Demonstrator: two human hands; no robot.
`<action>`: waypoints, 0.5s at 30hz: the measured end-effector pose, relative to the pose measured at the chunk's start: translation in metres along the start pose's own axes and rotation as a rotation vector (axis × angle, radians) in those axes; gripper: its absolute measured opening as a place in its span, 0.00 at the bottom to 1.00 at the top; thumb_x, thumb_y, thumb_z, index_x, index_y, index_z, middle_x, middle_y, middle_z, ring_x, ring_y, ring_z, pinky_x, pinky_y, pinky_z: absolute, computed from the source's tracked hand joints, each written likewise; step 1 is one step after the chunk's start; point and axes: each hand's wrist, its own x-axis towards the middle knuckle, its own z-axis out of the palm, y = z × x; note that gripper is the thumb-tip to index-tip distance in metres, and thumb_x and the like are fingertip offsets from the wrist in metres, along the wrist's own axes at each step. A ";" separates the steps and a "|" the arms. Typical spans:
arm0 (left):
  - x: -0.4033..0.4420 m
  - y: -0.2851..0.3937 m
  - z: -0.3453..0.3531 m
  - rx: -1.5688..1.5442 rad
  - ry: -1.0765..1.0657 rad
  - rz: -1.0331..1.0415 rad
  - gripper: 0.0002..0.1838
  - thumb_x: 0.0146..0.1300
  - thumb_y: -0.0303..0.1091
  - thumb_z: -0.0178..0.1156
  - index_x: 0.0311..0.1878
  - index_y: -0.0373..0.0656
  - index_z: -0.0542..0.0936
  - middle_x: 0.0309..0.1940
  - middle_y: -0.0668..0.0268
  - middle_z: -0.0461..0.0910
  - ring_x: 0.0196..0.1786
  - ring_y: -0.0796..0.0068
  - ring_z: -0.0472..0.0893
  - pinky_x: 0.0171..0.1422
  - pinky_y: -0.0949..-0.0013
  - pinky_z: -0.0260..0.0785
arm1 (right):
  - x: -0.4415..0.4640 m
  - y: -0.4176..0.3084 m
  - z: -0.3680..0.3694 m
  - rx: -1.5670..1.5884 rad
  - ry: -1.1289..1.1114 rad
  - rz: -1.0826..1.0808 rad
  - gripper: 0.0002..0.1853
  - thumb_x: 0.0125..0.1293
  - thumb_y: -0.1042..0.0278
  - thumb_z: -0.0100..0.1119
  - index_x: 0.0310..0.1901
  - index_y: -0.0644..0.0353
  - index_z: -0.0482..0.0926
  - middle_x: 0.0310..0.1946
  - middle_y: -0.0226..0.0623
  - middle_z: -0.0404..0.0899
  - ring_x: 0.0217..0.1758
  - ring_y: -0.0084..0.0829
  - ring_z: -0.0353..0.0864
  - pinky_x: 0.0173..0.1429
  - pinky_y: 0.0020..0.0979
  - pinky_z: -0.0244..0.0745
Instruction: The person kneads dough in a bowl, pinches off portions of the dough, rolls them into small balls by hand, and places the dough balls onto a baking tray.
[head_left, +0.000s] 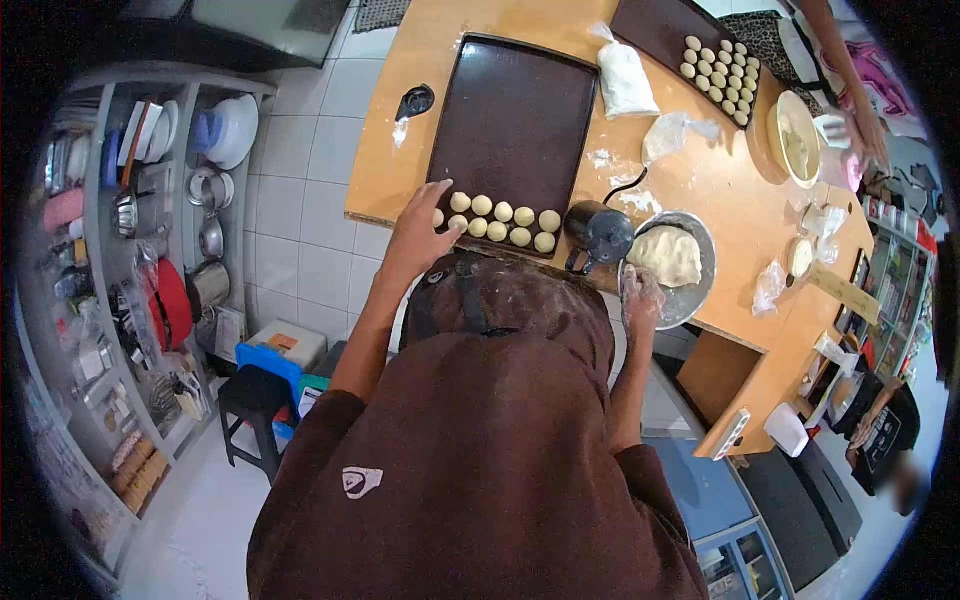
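Observation:
My left hand [420, 228] reaches over the near left corner of a dark baking tray [515, 110], thumb and fingers apart, beside the end of two rows of small round dough balls [502, 211]. My right hand [641, 299], dusted with flour, is at the near left rim of a metal bowl [692, 301]. Its fingers are curled against the edge of a large pale lump of dough [668, 255] in the bowl; whatever lies between them is hidden. Between tray and bowl stands a black cup-like object [603, 234] with a handle.
A bag of white powder [626, 82] stands behind the tray. Farther off are a second tray [655, 30] with dough balls, a yellowish bowl [795, 140] and another person's arm [858, 95]. Shelves [190, 250] and a black stool [255, 405] are at left.

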 end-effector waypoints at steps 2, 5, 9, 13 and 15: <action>0.001 -0.013 0.013 0.011 0.002 0.061 0.29 0.58 0.29 0.70 0.64 0.36 0.75 0.57 0.50 0.77 0.63 0.48 0.75 0.68 0.55 0.70 | 0.002 0.001 0.001 -0.039 -0.002 -0.019 0.21 0.73 0.51 0.60 0.44 0.66 0.85 0.39 0.53 0.86 0.43 0.52 0.84 0.53 0.46 0.74; 0.007 -0.021 0.029 0.128 0.022 0.146 0.25 0.59 0.29 0.69 0.60 0.36 0.78 0.58 0.51 0.78 0.62 0.50 0.76 0.68 0.54 0.70 | 0.004 -0.005 -0.001 -0.074 -0.010 -0.028 0.21 0.74 0.51 0.59 0.44 0.65 0.86 0.38 0.51 0.86 0.42 0.51 0.84 0.53 0.47 0.75; 0.016 -0.023 0.031 0.192 -0.097 0.073 0.26 0.60 0.30 0.67 0.63 0.38 0.77 0.61 0.51 0.78 0.63 0.50 0.77 0.70 0.54 0.69 | 0.001 0.002 -0.006 -0.035 -0.032 -0.029 0.20 0.74 0.52 0.58 0.45 0.64 0.85 0.38 0.53 0.85 0.41 0.54 0.82 0.53 0.47 0.75; 0.013 -0.019 0.029 0.097 -0.009 0.074 0.31 0.60 0.28 0.67 0.68 0.38 0.73 0.59 0.50 0.79 0.62 0.49 0.77 0.69 0.53 0.69 | -0.004 0.018 -0.005 -0.137 -0.025 -0.028 0.19 0.75 0.53 0.58 0.47 0.65 0.84 0.40 0.55 0.84 0.44 0.57 0.81 0.55 0.49 0.73; 0.008 -0.018 0.030 0.034 0.058 0.042 0.34 0.59 0.28 0.67 0.71 0.39 0.71 0.58 0.49 0.79 0.61 0.48 0.78 0.68 0.53 0.70 | -0.007 0.020 -0.006 -0.180 -0.032 -0.022 0.19 0.75 0.53 0.57 0.47 0.65 0.84 0.43 0.56 0.84 0.47 0.57 0.80 0.57 0.50 0.71</action>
